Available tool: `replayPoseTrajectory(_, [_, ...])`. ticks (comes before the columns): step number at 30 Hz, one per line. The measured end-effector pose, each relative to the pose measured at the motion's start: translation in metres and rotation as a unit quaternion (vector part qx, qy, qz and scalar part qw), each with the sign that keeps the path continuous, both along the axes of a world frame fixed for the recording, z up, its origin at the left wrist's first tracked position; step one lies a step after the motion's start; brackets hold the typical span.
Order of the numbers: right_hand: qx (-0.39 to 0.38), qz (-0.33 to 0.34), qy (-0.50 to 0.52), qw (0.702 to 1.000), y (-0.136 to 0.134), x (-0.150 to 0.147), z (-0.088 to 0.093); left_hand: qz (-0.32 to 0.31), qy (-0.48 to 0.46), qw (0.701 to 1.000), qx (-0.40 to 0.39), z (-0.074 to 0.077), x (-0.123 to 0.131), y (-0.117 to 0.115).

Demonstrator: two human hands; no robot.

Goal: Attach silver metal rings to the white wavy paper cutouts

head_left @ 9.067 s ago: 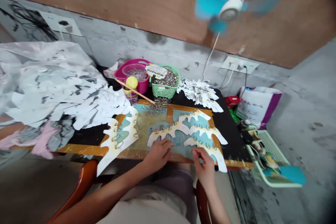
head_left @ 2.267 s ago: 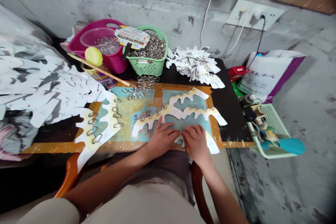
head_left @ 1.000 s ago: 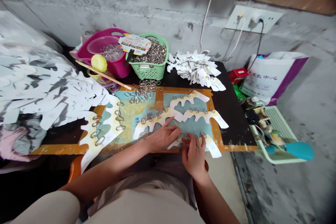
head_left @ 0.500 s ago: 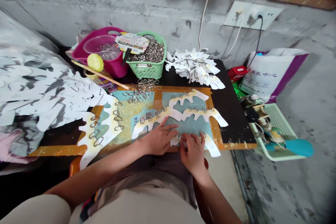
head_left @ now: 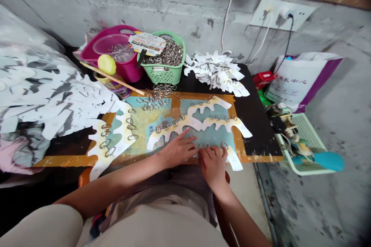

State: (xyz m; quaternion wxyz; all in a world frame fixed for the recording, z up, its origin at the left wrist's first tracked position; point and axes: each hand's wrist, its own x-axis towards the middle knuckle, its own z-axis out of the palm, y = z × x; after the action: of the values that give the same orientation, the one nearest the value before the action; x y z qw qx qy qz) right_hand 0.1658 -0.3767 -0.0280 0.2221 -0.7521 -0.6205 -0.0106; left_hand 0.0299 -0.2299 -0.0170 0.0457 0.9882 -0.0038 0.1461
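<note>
- Through the head camera I took the green basket, heaped with silver rings at the back of the worktop, as my marker for everything else.
- Well in front of the basket, at the near edge of the printed board, lay the paper cutout. It was a white wavy strip, and both hands were on it.
- The left hand lay flat straight in front of the basket. Its fingers were released and spread, pressing down on paper, with the forefinger stretched back toward the basket.
- The right hand sat just beside the left one, on the side away from the basket's left.
- The right hand's fingers were bent down onto the strip's far edge, among the small metal rings set along it. I could not tell whether they pinched a ring or only pressed.
- Between the hands and the basket lay more ringed strips on the board.
- A heap of loose rings lay directly at the basket's foot.
- Just left of the basket stood a pink basin, with a yellow-capped bottle in front of it.
- Just right of the basket lay a pile of cutouts.
- Far left of the basket spread a large heap of white shapes.
- Far right of the basket, off the worktop, stood a white and purple bag and a pale green tray.
</note>
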Motion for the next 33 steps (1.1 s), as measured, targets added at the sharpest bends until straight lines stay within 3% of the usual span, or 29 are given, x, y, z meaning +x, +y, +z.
replayPoseTrajectory(8, [0.007,0.058,0.025,0.998,-0.017,0.005,0.017,0.045,0.021,0.998,-0.034,-0.001,-0.013,-0.019])
replayPoseTrajectory(13, [0.117,-0.022,0.064,0.991,-0.001,0.019,0.019,0.110,0.019,0.993,-0.035,0.003,-0.015,-0.029])
replayPoseTrajectory(18, [-0.008,0.032,0.038,0.999,0.021,0.028,0.015,0.183,-0.035,0.973,-0.134,0.006,-0.013,-0.031])
replayPoseTrajectory(22, [-0.043,0.060,0.090,0.993,0.028,0.033,0.013,0.255,-0.068,0.945,-0.194,0.008,-0.003,-0.024])
replayPoseTrajectory(28, [-0.059,0.071,0.114,0.989,0.028,0.037,0.016,0.168,0.051,0.973,-0.152,0.013,0.014,-0.006])
replayPoseTrajectory(33, [-0.049,0.110,0.137,0.983,0.027,0.043,0.030,0.124,0.005,0.968,-0.218,0.019,0.015,0.000])
